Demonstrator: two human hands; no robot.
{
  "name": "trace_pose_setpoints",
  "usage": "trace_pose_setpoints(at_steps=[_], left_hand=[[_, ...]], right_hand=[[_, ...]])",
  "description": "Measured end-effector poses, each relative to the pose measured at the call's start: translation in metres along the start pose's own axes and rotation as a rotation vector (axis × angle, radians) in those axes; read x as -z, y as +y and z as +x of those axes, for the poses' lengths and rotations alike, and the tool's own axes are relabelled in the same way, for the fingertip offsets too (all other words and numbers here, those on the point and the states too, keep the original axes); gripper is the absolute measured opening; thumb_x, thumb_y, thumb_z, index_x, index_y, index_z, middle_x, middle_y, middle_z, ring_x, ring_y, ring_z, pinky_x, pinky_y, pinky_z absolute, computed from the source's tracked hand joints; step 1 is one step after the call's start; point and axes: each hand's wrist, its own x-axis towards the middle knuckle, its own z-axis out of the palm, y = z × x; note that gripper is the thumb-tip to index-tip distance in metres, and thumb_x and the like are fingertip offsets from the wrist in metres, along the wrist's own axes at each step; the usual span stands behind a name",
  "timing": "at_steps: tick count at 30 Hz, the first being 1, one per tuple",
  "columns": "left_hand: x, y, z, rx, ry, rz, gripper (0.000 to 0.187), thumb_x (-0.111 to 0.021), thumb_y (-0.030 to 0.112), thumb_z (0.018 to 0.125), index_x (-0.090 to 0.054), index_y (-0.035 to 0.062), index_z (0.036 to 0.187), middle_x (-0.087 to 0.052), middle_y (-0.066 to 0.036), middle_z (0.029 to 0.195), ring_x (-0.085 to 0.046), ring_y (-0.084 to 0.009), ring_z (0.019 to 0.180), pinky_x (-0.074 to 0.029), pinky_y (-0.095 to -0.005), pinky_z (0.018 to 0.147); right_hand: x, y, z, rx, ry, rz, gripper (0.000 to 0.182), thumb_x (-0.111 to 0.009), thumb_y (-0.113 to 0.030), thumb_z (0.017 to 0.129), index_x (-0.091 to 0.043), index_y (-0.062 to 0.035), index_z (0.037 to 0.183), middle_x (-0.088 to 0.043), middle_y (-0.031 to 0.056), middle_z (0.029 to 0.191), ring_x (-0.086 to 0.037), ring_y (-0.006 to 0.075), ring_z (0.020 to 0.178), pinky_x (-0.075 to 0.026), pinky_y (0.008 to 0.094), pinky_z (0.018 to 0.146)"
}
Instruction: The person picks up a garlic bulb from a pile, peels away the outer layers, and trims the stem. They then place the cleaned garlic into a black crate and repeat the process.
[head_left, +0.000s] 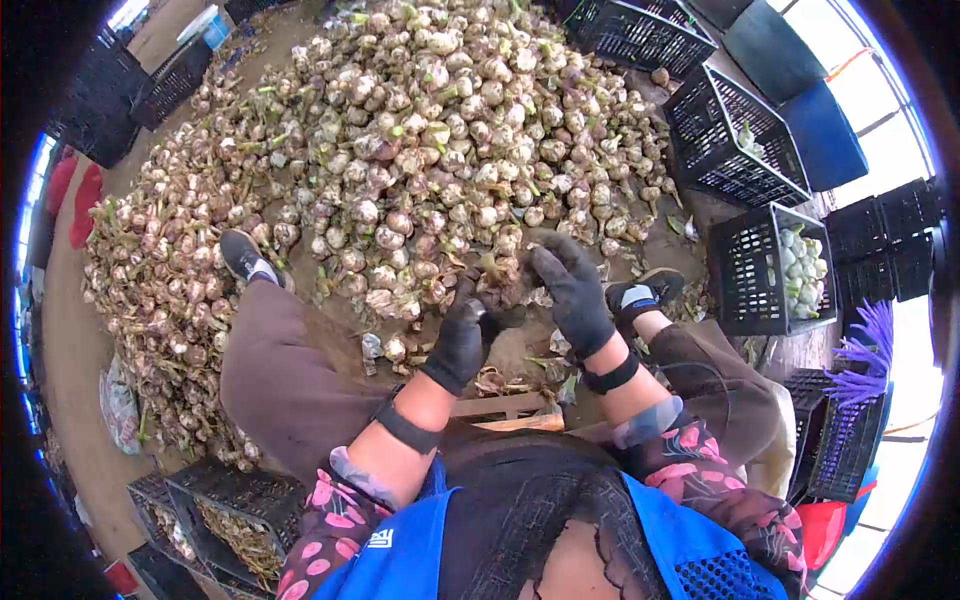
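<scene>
My left hand [465, 338], in a dark work glove, is closed at the near edge of a big heap of garlic bulbs [430, 130]. Just beyond its fingers and thumb sits a garlic bulb [503, 278] with a ragged, papery base, which the hand appears to grip from below. On the other side of that bulb is my right hand [575, 295], gloved as well. Its fingers are bent inward towards the bulb, and whatever lies inside them is hidden. Both hands are held between my spread knees, above the ground.
Black plastic crates stand at the right, one holding pale trimmed bulbs [803, 272]. More crates [235, 510] are at the lower left. Dry peelings and a low wooden stool [510, 408] lie below my hands. A purple fringed thing [865, 352] hangs at the right.
</scene>
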Motion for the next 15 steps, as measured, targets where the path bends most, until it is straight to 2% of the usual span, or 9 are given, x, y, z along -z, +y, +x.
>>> trace_pose_setpoints(at_steps=[1, 3, 4, 5, 7, 8, 11, 12, 15], left_hand=[[-0.002, 0.000, -0.003, -0.006, -0.017, 0.008, 0.042, -0.046, 0.018, 0.090, -0.041, 0.0104, 0.131, -0.056, -0.008, 0.119, -0.058, -0.0234, 0.104, -0.049, -0.0400, 0.086], [-0.006, -0.002, -0.007, 0.215, -0.139, -0.199, 0.043, -0.043, 0.028, 0.094, -0.041, 0.0082, 0.133, -0.050, -0.012, 0.128, -0.054, -0.0268, 0.112, -0.042, -0.0368, 0.096], [-0.009, -0.005, -0.007, 0.295, -0.066, -0.167, 0.044, -0.046, 0.031, 0.092, -0.048, 0.0077, 0.128, -0.058, -0.009, 0.111, -0.056, -0.0214, 0.102, -0.044, -0.0308, 0.090], [-0.008, -0.006, -0.012, 0.304, -0.072, -0.166, 0.044, -0.046, 0.031, 0.092, -0.048, 0.0077, 0.128, -0.058, -0.009, 0.111, -0.056, -0.0214, 0.102, -0.044, -0.0308, 0.090], [-0.029, 0.013, -0.023, 0.040, 0.076, 0.841, 0.042, -0.051, 0.033, 0.090, -0.052, 0.0066, 0.122, -0.059, -0.003, 0.089, -0.057, -0.0145, 0.082, -0.046, -0.0267, 0.077], [-0.020, 0.014, -0.015, 0.032, 0.095, 0.920, 0.036, -0.054, 0.032, 0.090, -0.055, 0.0062, 0.115, -0.052, 0.002, 0.074, -0.051, -0.0086, 0.067, -0.044, -0.0242, 0.061], [-0.033, 0.017, -0.020, -0.087, 0.098, 0.859, 0.024, -0.055, 0.023, 0.089, -0.058, 0.0045, 0.104, -0.056, 0.001, 0.076, -0.052, -0.0083, 0.065, -0.044, -0.0233, 0.058], [0.012, -0.007, -0.004, -0.144, 0.157, 1.018, 0.023, -0.055, 0.025, 0.090, -0.057, 0.0047, 0.100, -0.054, 0.001, 0.075, -0.051, -0.0075, 0.063, -0.043, -0.0232, 0.056], [-0.004, 0.010, -0.011, 0.044, 0.075, 0.873, 0.028, -0.053, 0.035, 0.089, -0.054, 0.0072, 0.096, -0.054, 0.000, 0.071, -0.053, -0.0103, 0.063, -0.043, -0.0263, 0.053]], right_hand=[[0.001, 0.003, -0.006, 0.012, 0.175, 0.265, 0.043, -0.064, -0.024, 0.084, -0.052, -0.0056, 0.121, -0.058, 0.0132, 0.114, -0.058, 0.0176, 0.094, -0.048, 0.0330, 0.079], [0.006, 0.004, -0.022, -0.056, 0.027, 0.255, 0.053, -0.064, -0.022, 0.085, -0.042, -0.0034, 0.130, -0.050, 0.0136, 0.125, -0.052, 0.0199, 0.108, -0.046, 0.0330, 0.086], [0.002, 0.007, -0.028, 0.017, -0.007, 0.134, 0.053, -0.065, -0.021, 0.084, -0.043, -0.0027, 0.128, -0.050, 0.0140, 0.124, -0.051, 0.0208, 0.111, -0.045, 0.0329, 0.089], [0.000, 0.013, -0.034, 0.081, -0.040, 0.014, 0.053, -0.067, -0.019, 0.082, -0.045, -0.0020, 0.127, -0.051, 0.0144, 0.123, -0.050, 0.0216, 0.113, -0.043, 0.0328, 0.091], [0.002, 0.017, -0.041, 0.107, 0.041, -0.035, 0.058, -0.071, -0.021, 0.079, -0.045, -0.0025, 0.127, -0.052, 0.0161, 0.124, -0.050, 0.0263, 0.115, -0.041, 0.0344, 0.095], [0.004, 0.005, -0.045, 0.120, 0.039, -0.222, 0.062, -0.073, -0.018, 0.076, -0.044, -0.0022, 0.129, -0.052, 0.0147, 0.124, -0.051, 0.0237, 0.114, -0.041, 0.0339, 0.096], [0.003, -0.011, -0.052, 0.269, 0.036, -0.529, 0.070, -0.078, -0.015, 0.069, -0.045, -0.0033, 0.129, -0.054, 0.0163, 0.123, -0.054, 0.0254, 0.112, -0.043, 0.0356, 0.094], [0.002, -0.013, -0.054, 0.331, 0.024, -0.584, 0.069, -0.078, -0.015, 0.069, -0.045, -0.0041, 0.129, -0.055, 0.0164, 0.122, -0.054, 0.0263, 0.112, -0.043, 0.0355, 0.094], [0.003, -0.013, -0.055, 0.398, -0.005, -0.634, 0.069, -0.078, -0.015, 0.069, -0.045, -0.0038, 0.128, -0.055, 0.0165, 0.122, -0.054, 0.0276, 0.113, -0.043, 0.0357, 0.094]])
